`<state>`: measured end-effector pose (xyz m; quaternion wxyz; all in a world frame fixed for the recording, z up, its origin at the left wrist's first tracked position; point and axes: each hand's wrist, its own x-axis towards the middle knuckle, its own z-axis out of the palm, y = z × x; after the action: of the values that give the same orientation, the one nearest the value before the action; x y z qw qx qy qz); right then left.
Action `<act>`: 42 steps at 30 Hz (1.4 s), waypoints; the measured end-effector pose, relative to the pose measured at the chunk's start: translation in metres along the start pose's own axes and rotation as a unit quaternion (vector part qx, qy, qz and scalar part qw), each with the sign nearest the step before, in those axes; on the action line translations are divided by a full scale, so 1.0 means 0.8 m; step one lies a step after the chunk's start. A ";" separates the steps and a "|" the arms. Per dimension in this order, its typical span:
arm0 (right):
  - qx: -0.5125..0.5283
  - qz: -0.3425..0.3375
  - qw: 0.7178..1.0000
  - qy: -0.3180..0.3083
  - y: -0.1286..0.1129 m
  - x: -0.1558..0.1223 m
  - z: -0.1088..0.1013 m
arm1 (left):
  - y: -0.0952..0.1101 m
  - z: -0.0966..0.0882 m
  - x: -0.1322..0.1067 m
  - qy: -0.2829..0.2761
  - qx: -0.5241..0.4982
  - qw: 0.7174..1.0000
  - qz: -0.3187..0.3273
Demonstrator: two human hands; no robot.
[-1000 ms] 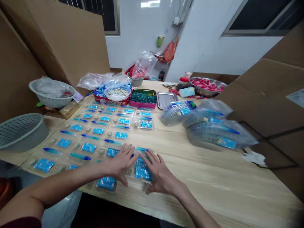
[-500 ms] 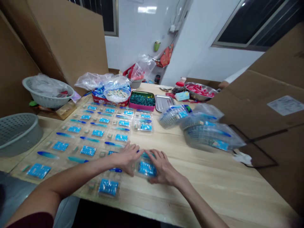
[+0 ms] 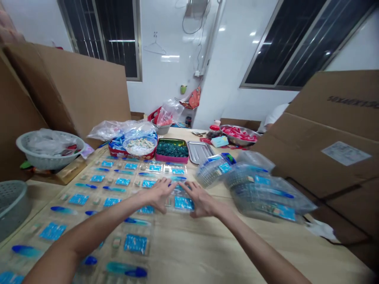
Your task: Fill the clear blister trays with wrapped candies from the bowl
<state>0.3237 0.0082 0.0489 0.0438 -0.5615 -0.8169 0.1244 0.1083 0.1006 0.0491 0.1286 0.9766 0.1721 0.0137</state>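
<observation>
A clear plastic tray (image 3: 172, 206) lies between my hands on the table, holding a blue patterned packet (image 3: 184, 203) and, at its far side, a blue item partly hidden by fingers. My left hand (image 3: 159, 193) grips the tray's left edge, fingertips at the far corner. On the opposite edge, my right hand (image 3: 201, 198) has its thumb near and fingers far. Left of them, similar trays stand in rows, each with a blue packet (image 3: 135, 243), a blue-tipped handle-like piece (image 3: 126, 269) and a small pale block (image 3: 116, 242).
Stacked filled trays (image 3: 260, 193) lean at the right beside a cardboard box (image 3: 334, 130). Farther back are a pink tin (image 3: 171, 159) of dark green pieces, a metal tray (image 3: 200, 153), a bowl (image 3: 139, 146) of small pieces and a steel basin (image 3: 237, 140). Grey baskets (image 3: 50, 159) stand left.
Both hands have slid the tray away from me, up against the back rows. The head view has tilted upward, showing more wall and windows.
</observation>
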 end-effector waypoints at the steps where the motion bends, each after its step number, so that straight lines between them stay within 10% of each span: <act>1: -0.013 -0.001 1.000 0.002 0.014 0.019 -0.006 | -0.017 -0.003 0.015 0.005 0.006 1.000 -0.004; 7: -0.027 0.033 0.998 -0.048 0.074 0.087 0.006 | -0.084 0.020 0.073 -0.017 0.027 0.999 -0.024; 18: 0.018 0.014 0.999 -0.031 0.061 0.032 0.025 | -0.061 0.035 0.060 -0.007 -0.013 0.999 0.048; 30: -0.013 0.022 0.997 -0.070 0.085 0.109 0.000 | -0.108 0.021 0.077 -0.012 -0.029 0.999 -0.035; 42: 0.072 0.020 0.995 -0.068 0.052 0.005 0.006 | -0.039 0.050 0.048 -0.033 -0.123 0.991 0.031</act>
<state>0.3587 0.0254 0.0335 0.0257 -0.5631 -0.7958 0.2213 0.1370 0.1318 0.0015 0.2526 0.9581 0.1347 0.0063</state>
